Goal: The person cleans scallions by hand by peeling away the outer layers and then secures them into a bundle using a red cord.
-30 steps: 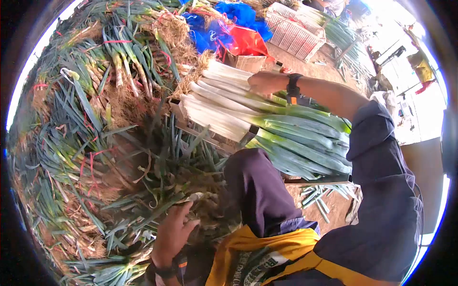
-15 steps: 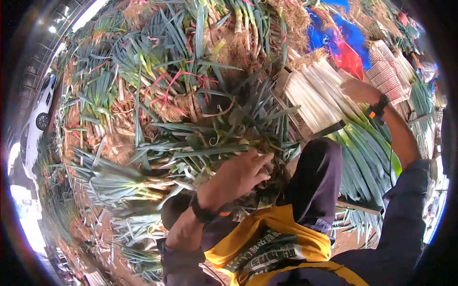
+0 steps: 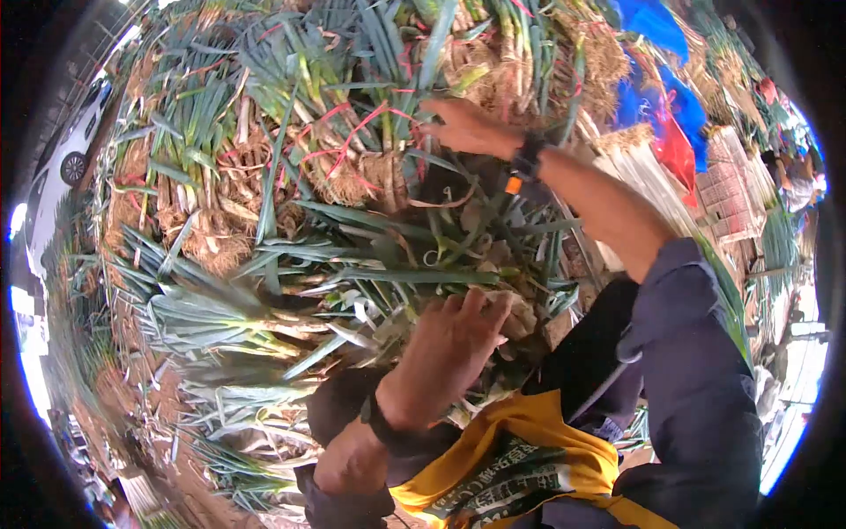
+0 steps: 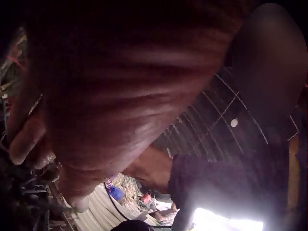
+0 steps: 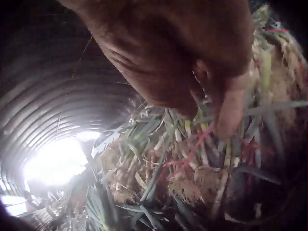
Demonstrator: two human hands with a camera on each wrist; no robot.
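Observation:
My right hand (image 3: 471, 128) is stretched out over the heap of leeks, its fingers extended above a leek bundle (image 3: 388, 167) tied with red string (image 3: 352, 132). In the right wrist view, the right hand's fingers (image 5: 231, 113) point down close over the pale stalks (image 5: 204, 149) and the red string. My left hand (image 3: 445, 357) hovers low in front of the knees, back upward and fingers loosely bent, beside a pale dry leaf (image 3: 522, 313). Loose leek leaves (image 3: 414, 276) lie just beyond it. The left palm is hidden in the head view.
Trimmed white leeks (image 3: 648, 181) lie in a wooden rack at the right, partly behind my right arm. A pale plastic crate (image 3: 736, 189) and red and blue sheeting (image 3: 674, 163) are beyond. More leeks (image 3: 203, 309) spread at left; a white car (image 3: 66, 172) stands at far left.
My right hand has left the white leeks in the rack and swung left over the heap. My left hand has come up and right from lower left. The head view has turned left.

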